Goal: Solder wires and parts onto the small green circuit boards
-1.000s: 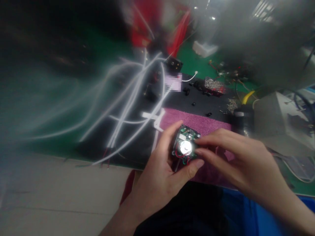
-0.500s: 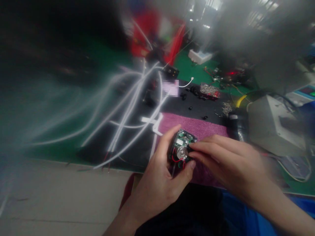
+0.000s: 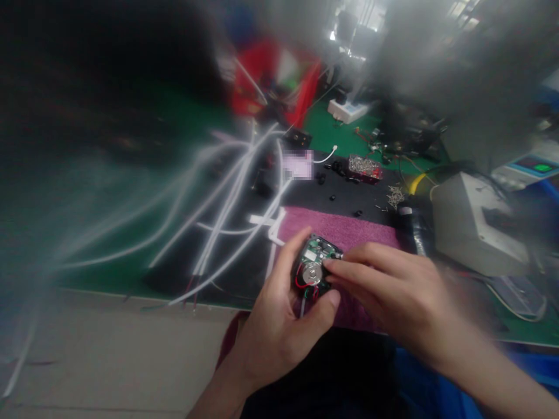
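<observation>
Held over the purple cloth [image 3: 349, 227] is a small black device housing with a green circuit board [image 3: 322, 249] facing up. A round silver disc [image 3: 312, 273] sits on the board, with thin red, green and black wires beside it. My left hand [image 3: 283, 326] is wrapped round the housing, thumb along the near edge and fingers on the far left side. At the housing's right side, my right hand [image 3: 388, 285] has its fingers drawn together, with the fingertips touching the board beside the disc. Whatever lies between those fingertips is hidden.
White cables [image 3: 231, 198] spread over the black mat on the left. Behind the cloth are a box of screws [image 3: 365, 167], loose screws [image 3: 395, 196] and small black parts. A grey-white machine [image 3: 471, 227] stands right; a red bin [image 3: 301, 96] is at the back.
The view has shifted slightly, so the bench appears lower and further left. My right fingertips have moved a little closer to the disc. The left hand keeps its hold on the housing.
</observation>
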A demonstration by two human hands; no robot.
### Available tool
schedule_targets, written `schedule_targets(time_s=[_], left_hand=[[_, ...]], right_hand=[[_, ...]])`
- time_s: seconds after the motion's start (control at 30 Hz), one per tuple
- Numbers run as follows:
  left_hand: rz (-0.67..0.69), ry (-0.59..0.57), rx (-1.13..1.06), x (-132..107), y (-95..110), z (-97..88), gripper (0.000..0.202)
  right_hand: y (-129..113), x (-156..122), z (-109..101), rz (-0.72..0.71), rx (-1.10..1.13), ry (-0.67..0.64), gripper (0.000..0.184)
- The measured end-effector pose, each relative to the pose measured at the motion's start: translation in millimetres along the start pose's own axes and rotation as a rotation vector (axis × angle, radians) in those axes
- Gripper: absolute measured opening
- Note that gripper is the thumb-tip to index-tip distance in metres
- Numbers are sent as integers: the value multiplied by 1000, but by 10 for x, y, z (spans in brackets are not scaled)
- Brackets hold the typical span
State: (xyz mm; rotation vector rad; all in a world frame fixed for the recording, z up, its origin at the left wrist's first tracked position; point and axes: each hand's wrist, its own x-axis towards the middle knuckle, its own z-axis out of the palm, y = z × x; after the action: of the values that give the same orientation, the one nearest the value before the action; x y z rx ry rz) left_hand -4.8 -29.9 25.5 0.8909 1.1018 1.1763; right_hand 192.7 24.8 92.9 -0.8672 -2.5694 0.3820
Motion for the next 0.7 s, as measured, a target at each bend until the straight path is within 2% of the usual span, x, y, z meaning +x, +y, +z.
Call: schedule_targets(time_s=[0.07,0.17,0.3,0.4,0.57,0.7], left_hand=[[-31,26,-7,17,-2,-14,70],[-80,72,14,43,-20,-25,58],[-82,114,-14,71,-19,-11,55],[-97,152,-121,85,44,9,53],[-206,221,-304,106,117,-12,59],[-252,249,-289,119,97,-14,69]], right_hand=[[-5,-24,-35,36,74,15,24],[8,-150,-138,208,111,101,24],[179,-436,-273,535,-62,327,20],[420,-634,-326,695,-165,411,25],[779,-818,-363,840,-255,390,44],[867,-807,-322,880,-236,235,57]])
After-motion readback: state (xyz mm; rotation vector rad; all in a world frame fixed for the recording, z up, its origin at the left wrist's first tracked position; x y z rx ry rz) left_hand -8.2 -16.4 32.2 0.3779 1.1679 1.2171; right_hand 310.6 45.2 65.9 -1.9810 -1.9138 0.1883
